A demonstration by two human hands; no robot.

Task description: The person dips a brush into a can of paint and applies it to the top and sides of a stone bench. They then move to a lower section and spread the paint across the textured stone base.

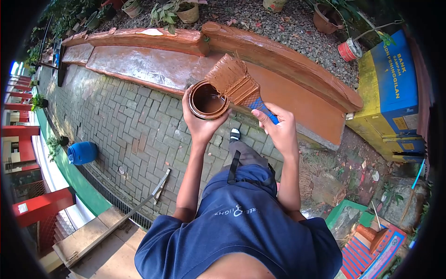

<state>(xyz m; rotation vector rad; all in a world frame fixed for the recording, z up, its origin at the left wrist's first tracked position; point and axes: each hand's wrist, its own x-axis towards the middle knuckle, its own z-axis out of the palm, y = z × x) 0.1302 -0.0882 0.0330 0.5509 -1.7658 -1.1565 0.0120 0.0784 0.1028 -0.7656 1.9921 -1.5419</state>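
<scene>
My left hand is wrapped round a paint can with brown paint inside, its open top facing me. In my right hand is a wide paintbrush with a blue handle, gripped between thumb and fingers. The paintbrush's bristles are coated in brown and reach over the can's upper right rim. Beyond both hands runs a long low bench with a raised back edge. Its right part looks evenly reddish brown, while the left part is glossier and patchy.
Grey paving blocks lie before the bench. A yellow and blue metal box stands at its right end. Potted plants line the gravel behind. A blue barrel is at the left, and a striped board lies lower right.
</scene>
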